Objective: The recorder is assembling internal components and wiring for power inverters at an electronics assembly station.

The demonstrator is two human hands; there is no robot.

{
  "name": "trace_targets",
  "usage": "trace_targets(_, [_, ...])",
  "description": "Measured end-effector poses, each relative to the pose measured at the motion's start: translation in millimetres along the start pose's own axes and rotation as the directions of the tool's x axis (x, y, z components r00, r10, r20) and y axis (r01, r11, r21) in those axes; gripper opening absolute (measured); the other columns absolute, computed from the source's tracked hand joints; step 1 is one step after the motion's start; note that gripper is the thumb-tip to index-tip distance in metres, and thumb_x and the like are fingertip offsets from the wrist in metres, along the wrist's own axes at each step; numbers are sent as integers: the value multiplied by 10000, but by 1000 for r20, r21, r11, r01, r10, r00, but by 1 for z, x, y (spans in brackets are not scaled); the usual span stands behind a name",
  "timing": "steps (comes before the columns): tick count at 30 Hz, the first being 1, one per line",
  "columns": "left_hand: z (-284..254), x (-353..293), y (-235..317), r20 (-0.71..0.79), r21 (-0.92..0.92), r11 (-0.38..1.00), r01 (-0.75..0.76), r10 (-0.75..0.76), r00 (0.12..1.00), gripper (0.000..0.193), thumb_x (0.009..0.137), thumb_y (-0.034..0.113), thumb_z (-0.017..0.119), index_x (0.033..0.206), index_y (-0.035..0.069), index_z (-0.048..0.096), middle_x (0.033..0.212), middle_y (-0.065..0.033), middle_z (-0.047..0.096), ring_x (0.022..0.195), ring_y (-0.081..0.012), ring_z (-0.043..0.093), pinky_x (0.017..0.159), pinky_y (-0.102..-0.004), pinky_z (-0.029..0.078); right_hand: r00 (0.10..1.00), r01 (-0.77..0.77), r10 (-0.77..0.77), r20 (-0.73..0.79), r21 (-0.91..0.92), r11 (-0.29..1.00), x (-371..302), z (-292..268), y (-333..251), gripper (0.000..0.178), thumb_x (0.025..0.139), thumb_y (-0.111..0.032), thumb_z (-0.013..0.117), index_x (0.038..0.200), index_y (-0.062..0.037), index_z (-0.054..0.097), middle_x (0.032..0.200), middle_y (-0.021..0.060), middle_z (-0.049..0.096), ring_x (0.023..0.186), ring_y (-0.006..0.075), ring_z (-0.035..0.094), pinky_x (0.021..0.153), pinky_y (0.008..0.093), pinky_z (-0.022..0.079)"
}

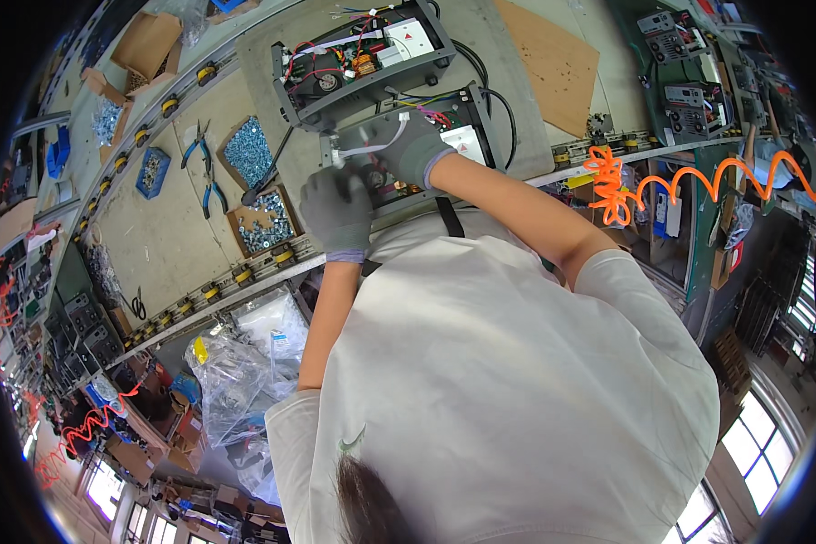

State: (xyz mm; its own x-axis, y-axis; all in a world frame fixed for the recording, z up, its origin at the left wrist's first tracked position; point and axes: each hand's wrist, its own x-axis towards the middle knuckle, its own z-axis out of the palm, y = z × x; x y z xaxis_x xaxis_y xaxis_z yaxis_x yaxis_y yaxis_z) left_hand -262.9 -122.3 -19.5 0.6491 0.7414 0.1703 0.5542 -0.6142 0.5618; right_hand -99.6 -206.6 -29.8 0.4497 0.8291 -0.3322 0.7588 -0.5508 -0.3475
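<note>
Both my hands wear grey gloves and work over the nearer of two open metal-cased electronic units. My left hand [335, 208] is at the near left corner of that nearer unit [473, 116], its fingers smeared by motion. My right hand [415, 150] reaches over the unit's middle with fingers bent around a thin white strip [392, 138], which runs leftward toward the case's end. Coloured wires and a white panel [463, 141] show inside the case beside my right hand. Beyond it stands the second unit [381, 77], with a fan, copper coil and red wires visible.
Left of the units lie a screwdriver [265, 186], pliers [197, 150], more pliers [214, 196] and boxes of screws [248, 152] and nuts [265, 225]. Roller tracks [210, 292] edge the bench. Cardboard [553, 68] lies at the far right; an orange coiled hose [610, 186] hangs at right.
</note>
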Motion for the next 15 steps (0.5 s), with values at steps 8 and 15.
trace_targets(8, [-5, -1, 31, 321, 275, 949, -156, 62, 945, 344, 788, 398, 739, 1054, 181, 734, 1136, -101, 620, 1128, -339, 515, 933, -495, 387, 995, 98, -80, -65, 335, 937, -5, -15, 22, 261, 900, -283, 630, 1127, -161, 675, 1021, 118, 726, 939, 326, 701, 825, 417, 554])
trace_targets(15, [12, 5, 39, 292, 272, 961, -42, -41, 956, 258, 790, 396, 714, 967, 216, 767, 1192, -94, 603, 1165, -383, 449, 1000, -538, 309, 934, -58, 167, -316, 328, 943, 0, -37, 39, 313, 943, -353, 649, 1158, -127, 680, 984, 115, 729, 896, 305, 706, 761, 438, 542])
